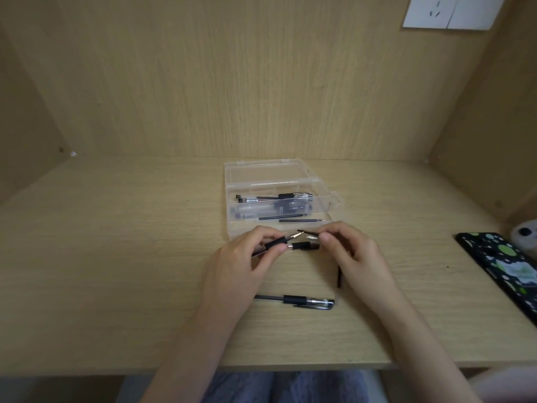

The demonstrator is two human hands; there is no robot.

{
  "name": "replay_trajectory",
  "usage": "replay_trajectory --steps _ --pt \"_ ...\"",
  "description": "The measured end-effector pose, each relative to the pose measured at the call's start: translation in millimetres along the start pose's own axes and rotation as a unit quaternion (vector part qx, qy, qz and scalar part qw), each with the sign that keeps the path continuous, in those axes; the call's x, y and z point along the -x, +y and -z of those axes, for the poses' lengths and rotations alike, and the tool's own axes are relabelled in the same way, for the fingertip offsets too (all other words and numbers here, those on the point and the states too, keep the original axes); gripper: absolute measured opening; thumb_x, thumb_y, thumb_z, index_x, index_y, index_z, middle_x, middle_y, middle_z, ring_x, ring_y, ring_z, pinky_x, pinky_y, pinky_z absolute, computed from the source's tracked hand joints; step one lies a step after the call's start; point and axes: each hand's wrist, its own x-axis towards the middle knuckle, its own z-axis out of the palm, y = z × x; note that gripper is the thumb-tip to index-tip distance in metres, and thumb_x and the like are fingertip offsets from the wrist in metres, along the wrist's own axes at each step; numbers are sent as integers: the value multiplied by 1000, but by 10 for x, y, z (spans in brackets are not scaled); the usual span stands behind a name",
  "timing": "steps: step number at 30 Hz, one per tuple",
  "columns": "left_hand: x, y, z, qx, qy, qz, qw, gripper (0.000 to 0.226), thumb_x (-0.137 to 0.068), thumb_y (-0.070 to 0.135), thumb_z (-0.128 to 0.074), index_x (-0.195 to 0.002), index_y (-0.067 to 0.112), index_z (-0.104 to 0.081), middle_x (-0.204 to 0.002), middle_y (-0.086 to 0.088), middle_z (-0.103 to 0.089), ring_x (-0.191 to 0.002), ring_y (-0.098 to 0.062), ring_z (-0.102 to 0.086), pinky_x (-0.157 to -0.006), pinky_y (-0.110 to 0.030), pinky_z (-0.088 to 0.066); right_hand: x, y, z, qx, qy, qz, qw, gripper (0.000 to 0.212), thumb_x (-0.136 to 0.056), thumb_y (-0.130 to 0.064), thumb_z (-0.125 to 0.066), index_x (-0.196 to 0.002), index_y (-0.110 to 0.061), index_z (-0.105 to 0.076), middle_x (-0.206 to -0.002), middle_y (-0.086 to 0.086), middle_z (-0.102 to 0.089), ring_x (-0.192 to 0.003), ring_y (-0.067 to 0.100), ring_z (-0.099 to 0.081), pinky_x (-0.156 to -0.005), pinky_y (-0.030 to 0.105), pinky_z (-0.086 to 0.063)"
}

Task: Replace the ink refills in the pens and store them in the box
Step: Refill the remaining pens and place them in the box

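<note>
Pale wood desk [116, 257], boxed alcove. Clear box [232, 193] lies open just beyond the hands, holding pens and loose refills [302, 220], likely kept within reach. Left hand [241, 263] pinches a pen [279, 242] at its black grip, tip aimed right. Right hand [354, 257] pinches a small dark piece [311, 235] near that tip; which part it is cannot be told. Spare pen [293, 301] lies nearer the desk edge, probably next.

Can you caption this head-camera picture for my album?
Left hand and right hand hold pen parts before an open clear box.

2 forearms angled inward, hands near together; left hand [244, 258] pinches pen [277, 243], right hand [356, 257] pinches thin rod [308, 232].
</note>
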Motion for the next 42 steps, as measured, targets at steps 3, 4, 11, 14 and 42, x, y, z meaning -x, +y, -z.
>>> replay_trajectory --steps 3,4,11,14,42 --pt "3 -2 0 -2 -3 2 1000 12 -82 35 -65 -93 30 -65 -85 19 -67 -83 3 -62 -72 -32 -54 -4 -23 15 -67 54 6 996 17 -96 -17 -49 -93 -16 -66 -76 -10 -59 -71 0 -52 -67 11 -39" --pt "6 -1 0 -2 -4 3 1000 12 -82 34 -65 -93 31 -65 -85 19 -67 -83 3 -62 -72 -32 -54 -7 -34 16 -83 59 5 995 18 -96 -16 -48 -93 -16 -65 -74 -11 -57 -69 0 -50 -66 11 -38" --pt "3 17 -3 -19 -40 -14 999 14 -81 34 -65 -94 29 -66 -87 20 -67 -84 4 -61 -73 -24 -53 -20 -47 -39 -40 14 49 998 17 -91 -21 -50 -91 -23 -67 -83 -14 -60 -80 4 -55 -73 18 -41" --pt "9 32 7 -37 -53 -27 998 19 -80 42 -62 -94 30 -66 -84 25 -64 -85 5 -60 -70 -11 -47 2 -47 -50 -40 -34 50 997 13 -89 -21 -57 -93 -25 -69 -87 -11 -64 -87 6 -59 -77 17 -42" --pt "-12 62 9 -67 17 -21 997 31 -94 34 -39 -111 23 -61 -103 15 -61 -95 3 -54 -84 -13 -42 -23 -41 7 -48 90 -40 994 15 -86 -7 -63 -87 -21 -67 -83 -10 -69 -80 -2 -61 -72 7 -40"
